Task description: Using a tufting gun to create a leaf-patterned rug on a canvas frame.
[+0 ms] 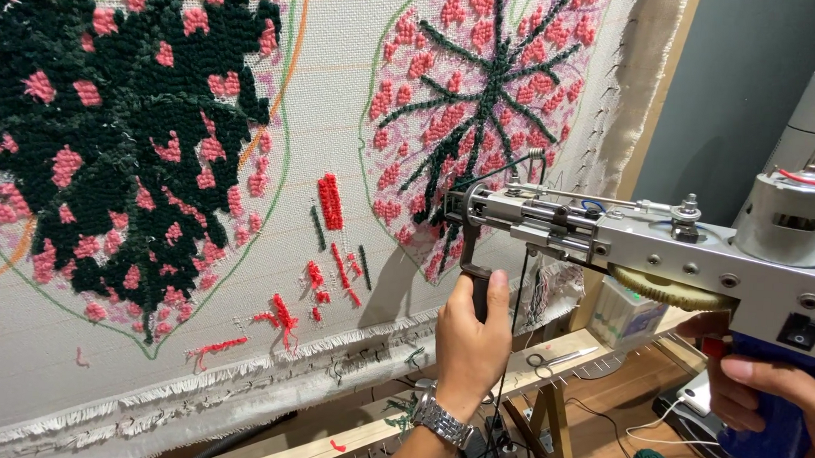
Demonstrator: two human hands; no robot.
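Nearest, at lower right of the frame, the right hand (767, 391) is wrapped closed around the blue rear grip of a tufting gun (663, 245). Left of it, at lower centre, the left hand (470, 337), with a wristwatch (442, 419), is clenched on the gun's black front handle. Farther off, the gun's tip meets the stretched cloth (340, 98) beside a pink and dark green tufted flower (487, 86), upper centre.
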